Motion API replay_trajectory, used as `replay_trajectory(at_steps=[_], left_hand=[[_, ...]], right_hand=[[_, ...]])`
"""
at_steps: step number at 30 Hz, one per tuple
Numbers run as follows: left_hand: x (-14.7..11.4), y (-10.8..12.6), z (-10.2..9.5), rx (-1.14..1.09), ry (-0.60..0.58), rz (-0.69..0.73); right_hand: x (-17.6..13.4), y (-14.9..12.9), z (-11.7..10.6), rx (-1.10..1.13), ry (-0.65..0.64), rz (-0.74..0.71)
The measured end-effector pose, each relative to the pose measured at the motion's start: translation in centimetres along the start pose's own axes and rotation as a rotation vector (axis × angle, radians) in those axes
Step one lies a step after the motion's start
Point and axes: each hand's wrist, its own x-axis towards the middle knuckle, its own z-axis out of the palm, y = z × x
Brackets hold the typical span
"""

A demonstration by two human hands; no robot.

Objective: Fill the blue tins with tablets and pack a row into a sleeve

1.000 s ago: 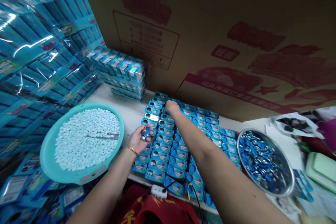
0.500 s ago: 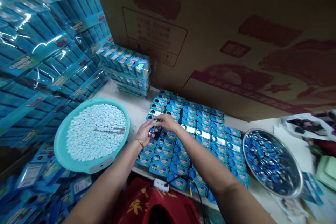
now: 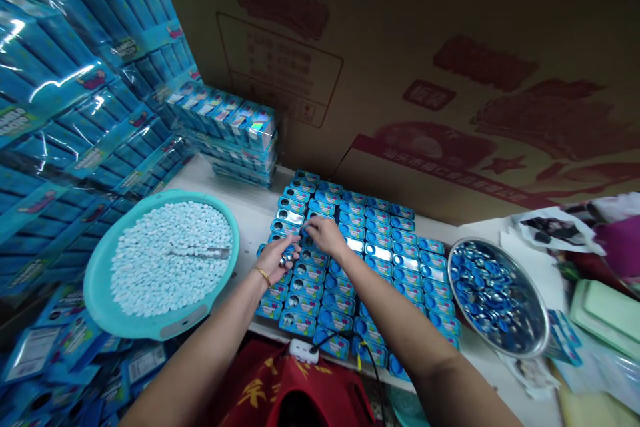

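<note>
Rows of small blue boxes [image 3: 336,303] lie flat on the white table, some with a dark round hole and others with a blue round disc in that place. Over the left rows is my left hand [image 3: 275,260], palm turned inward and fingers curled round a few shiny blue discs [image 3: 286,259]. Just right of it, my right hand [image 3: 324,235] reaches down with thumb and fingers pinched together at a box in the second row. Whatever sits between those fingertips is mostly hidden. A steel bowl [image 3: 543,340] to the right holds many loose blue discs [image 3: 487,290].
At left stands a turquoise basin [image 3: 94,280] of pale tablets [image 3: 170,257] with a metal scoop in it. Wrapped blue packs [image 3: 90,80] are stacked behind it. A large cardboard carton [image 3: 380,47] walls off the back. A white power socket [image 3: 303,350] with a cable lies at the front edge.
My hands, together before, are now slightly apart. The right hand has come down onto a box, while the left stays close beside it. The whole view has shifted a little.
</note>
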Motion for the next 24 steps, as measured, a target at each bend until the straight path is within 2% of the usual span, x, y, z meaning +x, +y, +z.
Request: replay_trajectory(at_steps=[2,5,9,12,15,18,21,24], left_hand=[[-0.2,0.3,-0.3,-0.093,-0.009,-0.033],[-0.5,0.8,-0.9,-0.166,-0.05,-0.034],[-0.8,1.2,-1.4,-0.181,-0.111,0.042],[-1.0,1.4,-1.3,-0.165,-0.124,0.09],[-1.1,1.4,-1.4,-0.134,-0.103,0.121],[-0.9,1.2,-1.7,-0.083,-0.065,0.128],[-0.6,1.0,-1.8,-0.029,-0.061,0.122],[-0.3,0.5,-1.5,-0.032,-0.057,0.1]], right_hand=[[1.7,0.9,-0.6,-0.119,0.016,0.214],[4.8,1.7,-1.2,-0.292,-0.097,0.432],[7.7,2.1,-1.0,-0.352,-0.204,0.526],[8.4,2.0,-1.1,-0.366,-0.243,0.557],[7.6,1.3,-1.7,-0.363,-0.219,0.52],[5.3,0.0,-1.5,-0.34,-0.147,0.43],[2.6,-1.3,-0.5,-0.145,-0.122,0.179],[0.8,-2.0,0.4,0.158,-0.242,-0.074]])
